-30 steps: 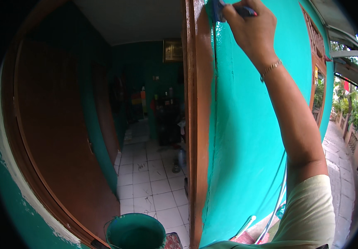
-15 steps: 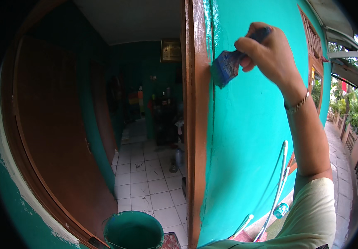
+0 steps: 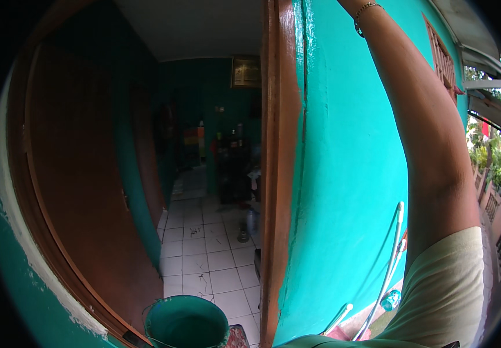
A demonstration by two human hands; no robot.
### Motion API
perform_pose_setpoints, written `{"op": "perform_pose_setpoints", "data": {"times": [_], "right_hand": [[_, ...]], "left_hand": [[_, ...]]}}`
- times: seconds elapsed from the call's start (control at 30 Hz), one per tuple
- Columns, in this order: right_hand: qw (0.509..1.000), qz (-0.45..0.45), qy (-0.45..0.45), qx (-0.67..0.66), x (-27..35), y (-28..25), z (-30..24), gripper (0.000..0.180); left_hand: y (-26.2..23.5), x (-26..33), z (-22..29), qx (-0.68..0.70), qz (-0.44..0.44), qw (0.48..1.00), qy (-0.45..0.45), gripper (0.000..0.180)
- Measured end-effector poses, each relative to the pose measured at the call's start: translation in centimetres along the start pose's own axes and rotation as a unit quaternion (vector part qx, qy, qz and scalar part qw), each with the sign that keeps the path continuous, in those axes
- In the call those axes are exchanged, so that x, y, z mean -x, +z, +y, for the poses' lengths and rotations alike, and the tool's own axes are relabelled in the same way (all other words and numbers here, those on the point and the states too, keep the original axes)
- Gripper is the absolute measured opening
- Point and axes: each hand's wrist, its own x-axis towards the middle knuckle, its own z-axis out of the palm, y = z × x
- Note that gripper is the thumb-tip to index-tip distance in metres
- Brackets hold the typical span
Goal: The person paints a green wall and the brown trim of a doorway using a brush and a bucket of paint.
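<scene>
My right arm [image 3: 430, 116] reaches up along the turquoise wall [image 3: 349, 174], with a chain bracelet [image 3: 361, 20] at the wrist. Past the bracelet, the hand is cut off by the upper edge, so its fingers and whatever they hold are hidden. Wet, shiny turquoise paint [image 3: 305, 35] glistens on the wall beside the brown door frame [image 3: 274, 174], near its top. At the bottom, in the doorway, stands a green bucket [image 3: 160, 307] with a wire handle. My left hand does not appear.
White pipes [image 3: 387, 272] lean against the wall at lower right, near a turquoise plastic container [image 3: 390, 300]. A brown door [image 3: 76, 174] stands at the left. Inside are a tiled floor [image 3: 210, 255] and a glass jar [image 3: 243, 234]. Outside runs a fence [image 3: 494, 203] with plants.
My right hand, which held a blue paintbrush against the wall's edge by the door frame, has moved up out of the picture. The view has shifted slightly.
</scene>
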Motion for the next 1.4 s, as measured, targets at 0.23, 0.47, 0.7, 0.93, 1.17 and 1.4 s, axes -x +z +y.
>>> {"op": "perform_pose_setpoints", "data": {"times": [0.23,0.47,0.7,0.93,1.17,1.4], "right_hand": [[0.994,-0.008,-0.102,-0.048,7.4,-0.3,1.8,0.018],[0.966,-0.23,-0.026,-0.111,20.6,-11.1,-1.9,0.024],[0.943,-0.304,0.087,-0.109,13.5,-8.3,-0.5,0.019],[0.992,-0.08,0.038,-0.088,4.8,-3.7,-1.5,0.013],[0.986,-0.042,-0.157,-0.043,12.5,-3.4,1.1,0.022],[0.955,-0.27,-0.003,-0.121,24.4,-12.6,-2.9,0.021]], "left_hand": [[-0.4,0.5,0.4,-0.006,0.012,1.0,0.002,0.042],[-0.4,0.2,0.5,-0.015,0.005,1.0,-0.005,0.042],[0.0,0.2,0.5,-0.022,-0.002,1.0,-0.01,0.041],[0.0,0.4,0.2,-0.023,-0.006,1.0,-0.015,0.041],[-0.1,0.1,0.2,-0.024,-0.01,0.999,-0.022,0.041],[-0.5,-0.2,1.0,-0.033,-0.007,0.999,-0.028,0.041]]}}
